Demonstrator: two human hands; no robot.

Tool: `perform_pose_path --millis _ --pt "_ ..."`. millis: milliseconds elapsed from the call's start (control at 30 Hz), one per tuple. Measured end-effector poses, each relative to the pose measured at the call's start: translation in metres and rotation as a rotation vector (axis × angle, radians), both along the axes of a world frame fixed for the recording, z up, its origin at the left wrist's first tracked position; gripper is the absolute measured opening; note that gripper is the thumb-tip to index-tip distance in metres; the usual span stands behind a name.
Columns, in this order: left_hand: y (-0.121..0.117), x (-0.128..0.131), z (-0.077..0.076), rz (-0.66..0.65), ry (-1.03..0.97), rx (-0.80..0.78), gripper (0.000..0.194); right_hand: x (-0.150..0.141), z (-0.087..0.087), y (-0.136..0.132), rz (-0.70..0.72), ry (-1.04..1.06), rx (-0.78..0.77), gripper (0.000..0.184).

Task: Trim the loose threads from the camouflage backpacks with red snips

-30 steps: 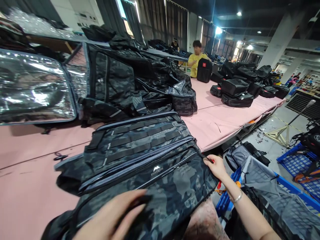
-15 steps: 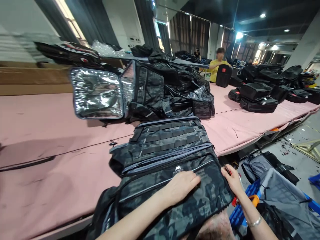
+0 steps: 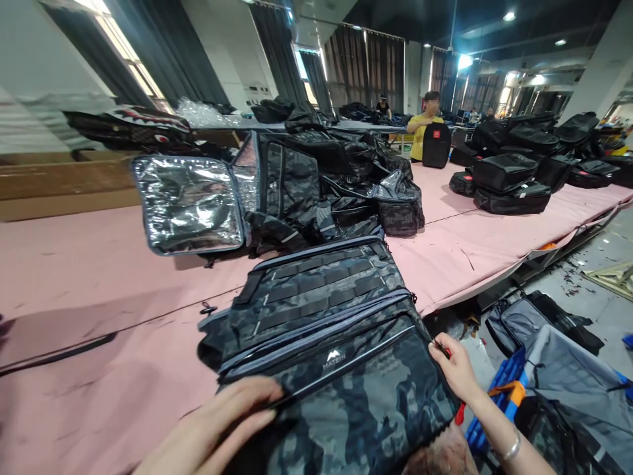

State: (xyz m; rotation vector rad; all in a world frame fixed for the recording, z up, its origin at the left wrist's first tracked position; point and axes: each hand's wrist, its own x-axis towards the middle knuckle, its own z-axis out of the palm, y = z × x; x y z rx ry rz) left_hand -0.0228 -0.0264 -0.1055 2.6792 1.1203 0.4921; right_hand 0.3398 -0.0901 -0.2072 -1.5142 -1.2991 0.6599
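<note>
A backpack (image 3: pixel 336 349) in dark grey-and-black camouflage cloth lies flat on the near edge of the pink tabletop (image 3: pixel 99 277), front face up. It has rows of black webbing straps across its far part, grey zipper lines running across the middle, and a small white logo below them. Its long axis runs from the person's body away toward the far side of the tabletop, tilted a little to the right, and its near end hangs over the edge.

The left hand (image 3: pixel 217 429) lies on the near left part of the backpack, fingers (image 3: pixel 257 396) stretched out, close together and pressed flat on the cloth just below a zipper line. The right hand (image 3: pixel 452 366) is at the right edge of the backpack, its fingers pinching a small dark thing there with a bit of red showing; what it is cannot be told. The backpack lies between the two hands.
</note>
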Motion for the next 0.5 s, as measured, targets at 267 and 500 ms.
perform_pose_path --millis 267,500 --pt "0.060 0.166 -0.014 -0.081 -0.069 -0.393 0.046 -0.005 0.004 -0.019 -0.010 -0.084 0.079 0.020" --pt "0.084 0.228 -0.028 -0.076 -0.203 -0.732 0.046 0.000 0.001 -0.022 -0.035 -0.081 0.092 0.017"
